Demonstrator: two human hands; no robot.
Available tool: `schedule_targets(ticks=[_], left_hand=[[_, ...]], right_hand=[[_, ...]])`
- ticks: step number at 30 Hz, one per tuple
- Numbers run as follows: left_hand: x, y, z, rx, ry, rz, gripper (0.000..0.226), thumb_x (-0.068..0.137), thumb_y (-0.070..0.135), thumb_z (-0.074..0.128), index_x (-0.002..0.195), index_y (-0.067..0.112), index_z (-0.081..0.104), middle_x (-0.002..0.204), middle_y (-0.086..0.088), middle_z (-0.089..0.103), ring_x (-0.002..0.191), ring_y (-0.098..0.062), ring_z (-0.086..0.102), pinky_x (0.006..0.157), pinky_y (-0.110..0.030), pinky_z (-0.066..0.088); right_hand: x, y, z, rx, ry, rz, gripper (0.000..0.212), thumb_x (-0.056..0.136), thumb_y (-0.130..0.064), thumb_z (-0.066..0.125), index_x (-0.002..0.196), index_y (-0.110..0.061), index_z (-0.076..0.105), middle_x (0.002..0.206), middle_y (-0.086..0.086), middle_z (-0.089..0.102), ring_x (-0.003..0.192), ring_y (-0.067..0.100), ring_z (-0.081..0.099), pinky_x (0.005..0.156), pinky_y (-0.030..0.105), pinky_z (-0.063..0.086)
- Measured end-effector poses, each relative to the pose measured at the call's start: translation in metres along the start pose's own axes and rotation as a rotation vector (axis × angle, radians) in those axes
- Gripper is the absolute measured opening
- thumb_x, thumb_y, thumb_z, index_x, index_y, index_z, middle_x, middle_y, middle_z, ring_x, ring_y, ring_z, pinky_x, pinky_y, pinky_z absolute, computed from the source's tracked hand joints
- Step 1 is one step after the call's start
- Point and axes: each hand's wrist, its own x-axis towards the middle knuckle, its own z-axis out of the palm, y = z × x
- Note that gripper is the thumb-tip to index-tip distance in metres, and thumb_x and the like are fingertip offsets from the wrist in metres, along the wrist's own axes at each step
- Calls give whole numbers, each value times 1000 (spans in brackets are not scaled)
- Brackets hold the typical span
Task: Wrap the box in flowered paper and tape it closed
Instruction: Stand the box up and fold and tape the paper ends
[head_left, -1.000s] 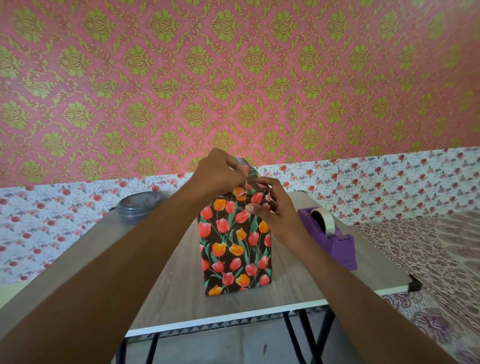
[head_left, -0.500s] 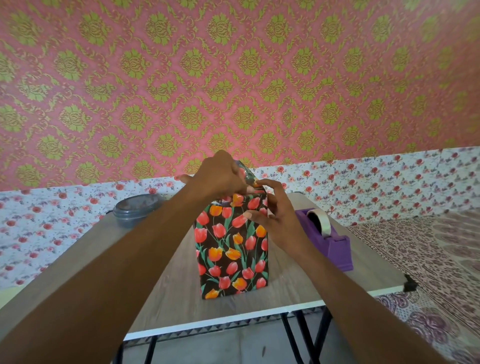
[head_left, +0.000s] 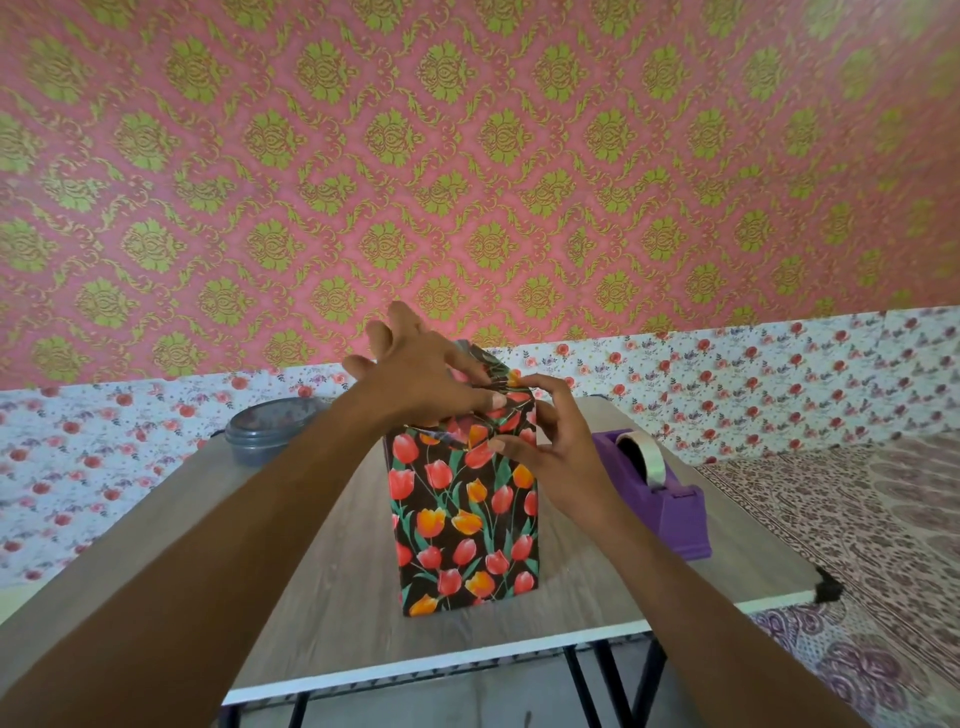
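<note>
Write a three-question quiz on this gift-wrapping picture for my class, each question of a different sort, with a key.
1. True or false: the wrapped box stands upright on the table.
2. The purple tape dispenser sits on which side of the box? A) the person's left B) the person's right C) behind it
3. Fill in: both hands work the paper at the box's ____ end.

Key
1. True.
2. B; the grey lidded container is on the left.
3. Top: the left hand presses the folds and the right hand pinches them.
</note>
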Motion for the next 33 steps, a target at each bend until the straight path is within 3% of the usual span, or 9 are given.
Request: schedule_targets(ticks=[2,4,9,12,14,22,25,28,33], left_hand=[[2,-3,-2,46,6,19,33,71,67,76,95,44,77,123,9,32,118,-21,38,103,-48,41],[2,-6,-1,-68,-36,72,31,73,59,81,97,39,79,123,6,56,109,-13,54,100,-46,47],[3,-18,7,-230,-46,100,35,75,48,83,103,28,79,84,13,67,71,-1,65,86,-38,55],[8,-20,7,-183,-97,21,42,66,64,82,100,41,75,121,-12,50,96,-25,68,91,-35,55],[10,-19,6,-243,-144,15,36,73,51,83,103,36,73,135,-7,51,101,-23,67,81,-25,52],[13,-17,5,-297,-187,-71,39,76,48,82,109,31,70,140,-1,50,124,-29,51,98,-41,40],[12,-17,5,-304,-170,-76,47,66,55,84,107,34,72,141,-2,50,126,-31,51,104,-44,41],[11,-17,5,-308,-170,-67,58,54,63,81,105,37,72,143,0,49,126,-30,51,101,-42,41],[15,-21,8,-308,-166,-50,42,75,49,81,112,33,70,147,-1,46,119,-23,46,93,-35,35]], right_hand=[[-2,-2,0,0,-2,7,81,69,-55,89,135,-38,46,128,6,67,122,27,64,98,55,56],[-2,-4,-1,4,-17,17,81,70,-50,90,137,-37,46,127,6,67,122,27,64,100,56,54],[-5,-1,-15,-9,-51,39,79,78,-31,85,144,-40,42,138,1,63,135,14,54,96,48,58],[-14,2,-28,9,9,53,72,78,-33,81,140,-42,47,135,0,66,134,9,55,97,33,56],[-19,3,-39,-20,42,45,67,78,-34,80,139,-33,52,131,-2,69,130,11,58,104,36,50],[-32,18,-80,-539,428,-28,10,92,-15,74,101,-20,70,104,-4,69,100,10,64,87,37,53],[-35,32,-100,-792,625,207,16,88,-24,73,102,-23,66,115,10,62,112,34,59,93,51,52],[-37,32,-116,-808,587,686,31,88,-43,72,105,-20,60,131,18,48,128,42,42,101,53,37],[-31,44,-140,-605,376,851,63,64,-66,75,94,-12,62,104,14,67,97,33,63,96,50,51]])
